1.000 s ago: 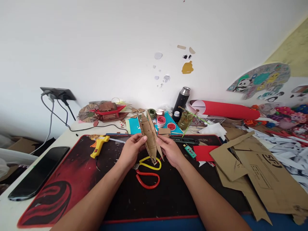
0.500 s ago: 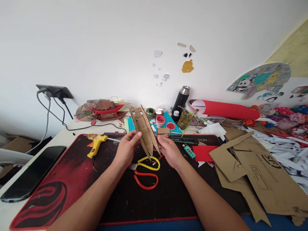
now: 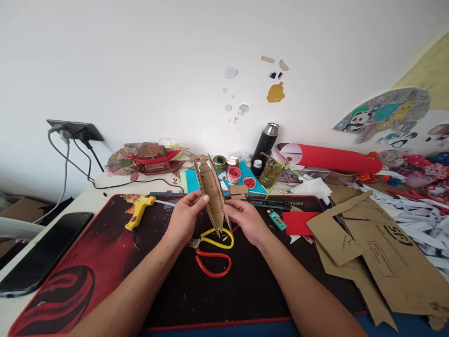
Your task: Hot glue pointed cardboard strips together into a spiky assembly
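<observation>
A boat-like cardboard piece [image 3: 213, 192], with a flat bottom and two raised long sides, is held up between my hands above the mat. My left hand [image 3: 185, 215] pinches its left side, thumb on the upper edge. On the other side my right hand [image 3: 247, 220] grips the right wall with thumb and fingers. Just below the cardboard lie scissors with one yellow and one red handle [image 3: 213, 276]; their blades are mostly hidden behind my left hand.
A yellow glue gun [image 3: 139, 210] and a phone [image 3: 45, 250] lie at the left. Paint jars [image 3: 234, 175], a black flask [image 3: 265, 142] and a brush jar [image 3: 270, 173] stand behind. Cardboard sheets [image 3: 393, 262] and red paper [image 3: 298, 223] lie right.
The two sides of the cardboard piece stand closer together, and my right hand has shifted slightly left with its wall. The view has moved a little.
</observation>
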